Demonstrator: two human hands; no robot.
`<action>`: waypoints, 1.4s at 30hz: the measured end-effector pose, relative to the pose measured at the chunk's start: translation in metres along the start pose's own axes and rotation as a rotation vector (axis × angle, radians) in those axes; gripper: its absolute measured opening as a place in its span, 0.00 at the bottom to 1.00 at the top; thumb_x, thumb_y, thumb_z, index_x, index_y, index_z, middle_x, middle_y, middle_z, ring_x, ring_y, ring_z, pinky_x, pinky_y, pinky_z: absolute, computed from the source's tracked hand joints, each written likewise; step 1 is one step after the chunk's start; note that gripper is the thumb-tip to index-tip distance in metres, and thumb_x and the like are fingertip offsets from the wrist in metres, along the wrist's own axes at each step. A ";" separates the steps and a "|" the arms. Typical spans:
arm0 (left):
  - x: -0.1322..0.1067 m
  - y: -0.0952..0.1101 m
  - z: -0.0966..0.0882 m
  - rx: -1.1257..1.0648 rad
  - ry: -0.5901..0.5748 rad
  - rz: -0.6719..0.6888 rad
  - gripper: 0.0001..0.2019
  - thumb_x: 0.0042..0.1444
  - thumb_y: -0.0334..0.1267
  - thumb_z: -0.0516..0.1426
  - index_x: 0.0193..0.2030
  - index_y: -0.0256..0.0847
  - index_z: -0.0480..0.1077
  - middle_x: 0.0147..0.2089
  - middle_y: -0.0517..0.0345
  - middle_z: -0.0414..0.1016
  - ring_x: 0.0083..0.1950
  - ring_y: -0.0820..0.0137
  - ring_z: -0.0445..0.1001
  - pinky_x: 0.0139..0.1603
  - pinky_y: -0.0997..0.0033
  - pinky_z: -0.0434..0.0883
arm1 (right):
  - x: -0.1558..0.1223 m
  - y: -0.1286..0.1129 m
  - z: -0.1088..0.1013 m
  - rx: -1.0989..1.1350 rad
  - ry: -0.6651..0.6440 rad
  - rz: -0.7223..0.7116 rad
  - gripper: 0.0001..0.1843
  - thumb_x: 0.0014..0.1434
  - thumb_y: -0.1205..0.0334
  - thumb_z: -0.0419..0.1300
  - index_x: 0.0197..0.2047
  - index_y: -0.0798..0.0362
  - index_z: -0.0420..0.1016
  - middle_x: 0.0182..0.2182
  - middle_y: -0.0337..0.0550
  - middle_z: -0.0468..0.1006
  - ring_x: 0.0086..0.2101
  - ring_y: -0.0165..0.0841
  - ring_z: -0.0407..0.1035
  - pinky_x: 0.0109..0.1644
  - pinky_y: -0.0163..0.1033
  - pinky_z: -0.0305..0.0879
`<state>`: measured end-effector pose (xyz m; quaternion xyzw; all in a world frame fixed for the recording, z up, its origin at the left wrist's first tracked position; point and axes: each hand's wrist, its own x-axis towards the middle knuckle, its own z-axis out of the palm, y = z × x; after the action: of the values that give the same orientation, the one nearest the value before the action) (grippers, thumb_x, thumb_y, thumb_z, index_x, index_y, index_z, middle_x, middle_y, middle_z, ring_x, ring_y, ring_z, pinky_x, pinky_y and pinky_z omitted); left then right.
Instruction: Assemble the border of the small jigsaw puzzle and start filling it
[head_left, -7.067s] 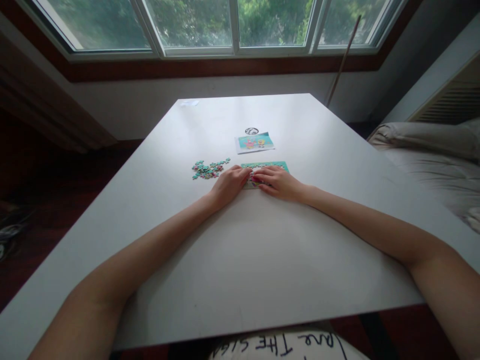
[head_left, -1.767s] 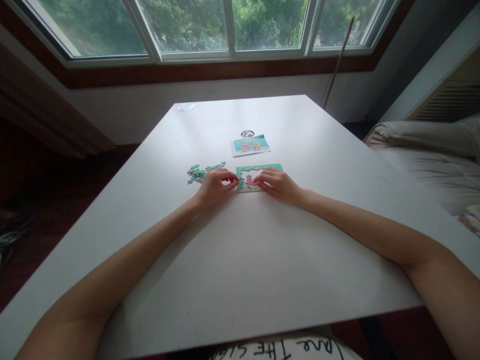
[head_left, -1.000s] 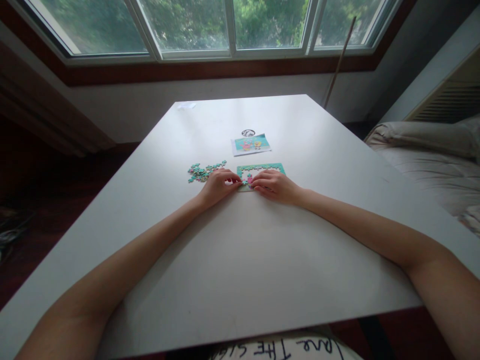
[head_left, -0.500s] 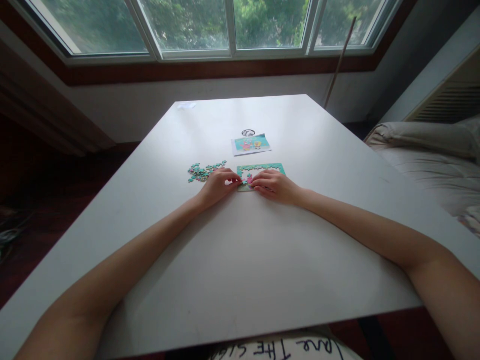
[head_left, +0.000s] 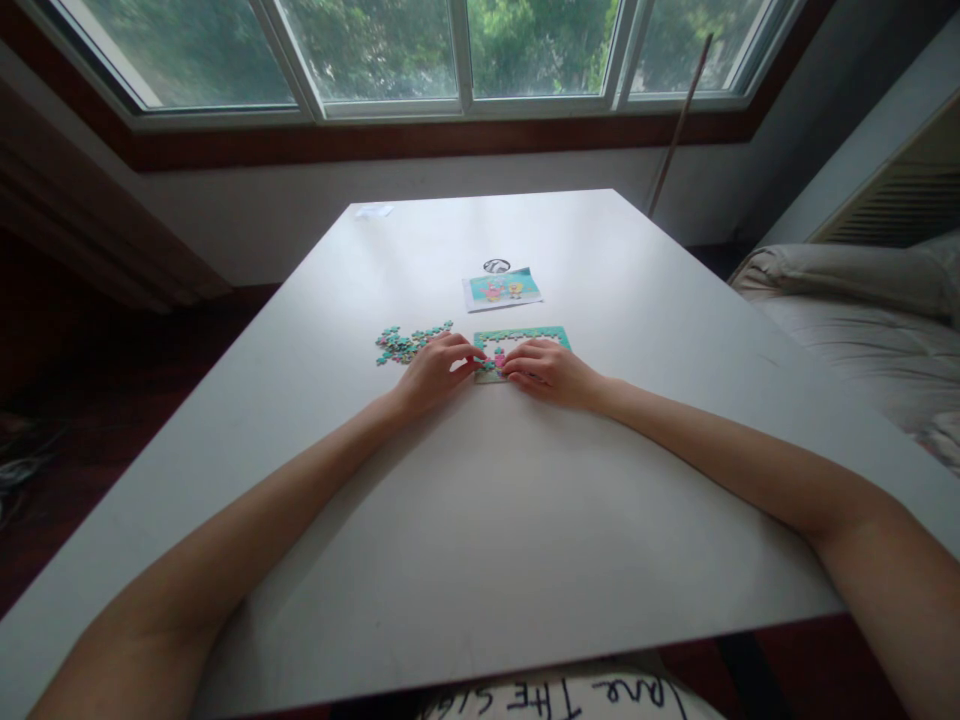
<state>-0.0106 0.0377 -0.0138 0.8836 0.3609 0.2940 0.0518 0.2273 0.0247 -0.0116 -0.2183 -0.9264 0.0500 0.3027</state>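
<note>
A jigsaw puzzle (head_left: 521, 333) lies on the white table, its green border joined and a cluster of pink and green pieces in the lower left of its frame. My left hand (head_left: 442, 362) is at the puzzle's left side, thumb and index finger pinched at a small puzzle piece (head_left: 488, 365). From the right, my right hand (head_left: 551, 370) reaches over the lower part of the puzzle. Its fingers are bent and held together, the tips at the pink pieces (head_left: 499, 356). What lies under the right fingers is hidden.
Left of the puzzle is a heap of loose puzzle pieces (head_left: 397, 344), partly behind my left hand. Beyond the puzzle lie a picture sheet (head_left: 504, 289) and a small round dark-and-white item (head_left: 496, 266). Clear plastic (head_left: 373, 212) rests at the table's far left corner.
My left fingertips have shifted very slightly at the puzzle's left edge. The right hand stays almost in place.
</note>
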 end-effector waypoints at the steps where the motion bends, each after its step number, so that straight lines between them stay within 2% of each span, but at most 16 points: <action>1: 0.000 0.000 0.001 0.004 0.006 -0.006 0.09 0.60 0.37 0.53 0.39 0.42 0.75 0.37 0.54 0.75 0.38 0.69 0.72 0.45 0.67 0.67 | 0.000 0.000 0.000 0.000 0.001 0.001 0.13 0.64 0.60 0.49 0.40 0.52 0.75 0.40 0.46 0.79 0.43 0.35 0.70 0.49 0.44 0.64; 5: -0.001 -0.002 0.003 0.005 0.009 -0.021 0.09 0.60 0.35 0.52 0.40 0.41 0.74 0.39 0.55 0.77 0.42 0.67 0.72 0.48 0.64 0.67 | 0.000 0.000 0.000 -0.008 0.013 0.002 0.13 0.64 0.60 0.49 0.40 0.52 0.75 0.40 0.46 0.79 0.42 0.35 0.70 0.48 0.44 0.64; 15: 0.000 0.006 0.001 -0.043 0.037 -0.092 0.07 0.54 0.36 0.57 0.38 0.39 0.73 0.33 0.57 0.77 0.36 0.69 0.73 0.43 0.67 0.69 | 0.000 0.001 0.000 0.000 0.003 -0.001 0.12 0.64 0.60 0.50 0.40 0.52 0.75 0.40 0.46 0.79 0.42 0.35 0.70 0.49 0.44 0.64; 26: 0.002 0.011 -0.002 -0.083 0.023 -0.066 0.06 0.55 0.36 0.56 0.36 0.41 0.74 0.34 0.58 0.78 0.37 0.69 0.72 0.43 0.68 0.68 | 0.001 0.000 -0.002 -0.010 -0.002 -0.004 0.12 0.64 0.61 0.50 0.39 0.52 0.75 0.40 0.45 0.79 0.42 0.35 0.70 0.49 0.43 0.64; 35: 0.000 0.008 0.000 -0.042 0.021 0.058 0.10 0.59 0.34 0.52 0.40 0.42 0.75 0.39 0.55 0.78 0.42 0.69 0.73 0.47 0.67 0.68 | 0.001 -0.001 -0.001 -0.006 0.013 -0.006 0.12 0.64 0.60 0.50 0.40 0.52 0.75 0.40 0.45 0.79 0.42 0.35 0.70 0.49 0.43 0.65; 42: -0.001 0.011 -0.002 0.041 -0.031 0.186 0.13 0.57 0.31 0.51 0.41 0.45 0.76 0.42 0.59 0.79 0.43 0.69 0.72 0.47 0.68 0.69 | 0.001 -0.001 -0.002 -0.015 0.004 -0.007 0.12 0.63 0.60 0.50 0.40 0.52 0.75 0.40 0.46 0.79 0.42 0.35 0.70 0.49 0.43 0.65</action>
<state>-0.0058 0.0282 -0.0093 0.9186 0.2825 0.2761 0.0117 0.2273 0.0244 -0.0091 -0.2177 -0.9268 0.0413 0.3032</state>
